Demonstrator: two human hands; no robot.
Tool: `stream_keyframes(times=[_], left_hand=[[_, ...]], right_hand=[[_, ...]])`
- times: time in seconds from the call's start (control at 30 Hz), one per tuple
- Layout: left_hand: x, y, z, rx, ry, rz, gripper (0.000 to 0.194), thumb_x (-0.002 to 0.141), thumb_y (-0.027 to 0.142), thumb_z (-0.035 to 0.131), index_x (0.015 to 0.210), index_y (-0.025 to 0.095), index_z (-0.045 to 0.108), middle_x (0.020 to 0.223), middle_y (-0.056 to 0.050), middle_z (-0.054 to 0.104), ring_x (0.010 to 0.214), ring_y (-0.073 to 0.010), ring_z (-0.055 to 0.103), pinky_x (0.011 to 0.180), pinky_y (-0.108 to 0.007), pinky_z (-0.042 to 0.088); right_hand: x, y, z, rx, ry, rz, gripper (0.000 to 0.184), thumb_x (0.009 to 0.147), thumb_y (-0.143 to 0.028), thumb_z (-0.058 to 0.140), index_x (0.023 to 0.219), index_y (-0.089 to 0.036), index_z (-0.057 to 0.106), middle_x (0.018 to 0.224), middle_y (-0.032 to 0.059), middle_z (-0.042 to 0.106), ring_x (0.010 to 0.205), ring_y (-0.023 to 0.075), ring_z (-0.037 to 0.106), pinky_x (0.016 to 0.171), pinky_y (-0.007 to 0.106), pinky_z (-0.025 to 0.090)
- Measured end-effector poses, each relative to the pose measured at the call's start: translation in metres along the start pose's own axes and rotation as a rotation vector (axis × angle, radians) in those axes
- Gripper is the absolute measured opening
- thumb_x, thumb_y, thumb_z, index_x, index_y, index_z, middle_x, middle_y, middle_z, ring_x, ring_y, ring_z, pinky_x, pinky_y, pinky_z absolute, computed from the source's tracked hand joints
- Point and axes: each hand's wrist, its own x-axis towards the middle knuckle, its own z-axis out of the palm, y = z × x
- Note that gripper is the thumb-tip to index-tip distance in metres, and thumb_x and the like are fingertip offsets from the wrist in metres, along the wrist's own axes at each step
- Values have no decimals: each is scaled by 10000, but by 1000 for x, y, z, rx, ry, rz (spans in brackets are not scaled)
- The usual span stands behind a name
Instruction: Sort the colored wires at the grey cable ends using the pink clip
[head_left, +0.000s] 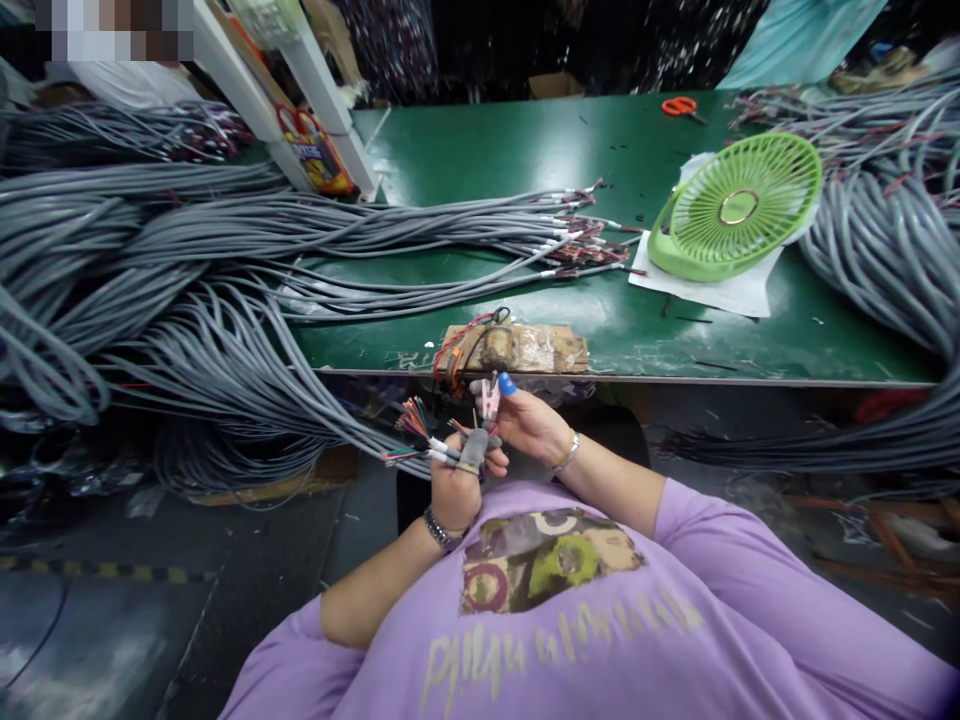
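The left hand is closed around a few cables, gripping just behind their ends, presumably so the fanned wires stay free and within reach of the other hand. The right hand seems to pinch a small pink piece between thumb and finger — too small to tell what it is — and a blue cover sits on that thumb, likely as protection. Both hands meet close to the body, just in front of the table edge. Right at that edge lies a block with red and black leads, probably set there to be near the hands. Beyond it, a bundle lies with its stripped ends together, perhaps for easy picking, while a left coil droops over the edge and a right coil hangs likewise. The fan stands on paper, tilted, maybe for air. By count: one fan, one block, one pair of scissors farther back, one blue cover; the cables overlap too much to number.
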Motion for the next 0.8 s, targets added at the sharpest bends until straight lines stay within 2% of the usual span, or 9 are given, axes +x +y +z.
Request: stream_keyframes(times=[0.2,0.33,0.43,0.53,0.7,0.8], left_hand=[[0,-6,0,33,-39,-4,351,836,471,599,710,145,630,580,-36,689,444,-123,615,447,-225,489],[-4,-2,-3,51,-26,-21,361,835,480,593,693,150,623,583,-35,690,447,-125,618,444,-225,482],[-9,1,-8,70,-50,-37,342,835,470,599,709,153,625,599,-33,694,464,-128,624,465,-233,495],[-11,1,-13,93,-100,-44,332,834,471,605,734,155,624,606,-30,695,461,-126,616,476,-242,508],[-11,0,-16,152,-168,-57,361,826,495,608,709,154,615,588,-34,684,450,-122,604,472,-235,508],[-10,3,-14,184,-219,-78,360,825,487,614,691,152,617,579,-35,676,454,-122,608,480,-231,505]], right_hand=[[2,3,1,61,39,6,399,839,-554,585,791,-164,649,697,21,606,599,117,524,540,226,434],[-1,1,-6,34,11,27,466,844,-618,524,848,-169,651,760,43,637,642,128,552,534,219,445],[-6,-5,-15,-106,-60,113,512,826,-644,525,843,-147,648,748,47,633,627,116,554,538,211,460],[-12,-11,-24,-303,-159,195,484,745,-608,652,786,-126,636,692,42,618,598,112,555,536,219,467],[-18,-15,-25,-469,-193,86,376,600,-407,825,684,-126,590,596,-13,584,534,76,500,538,206,406],[-18,-15,-21,-537,-182,23,365,581,-390,828,659,-112,606,586,-22,579,522,60,467,534,199,368]])
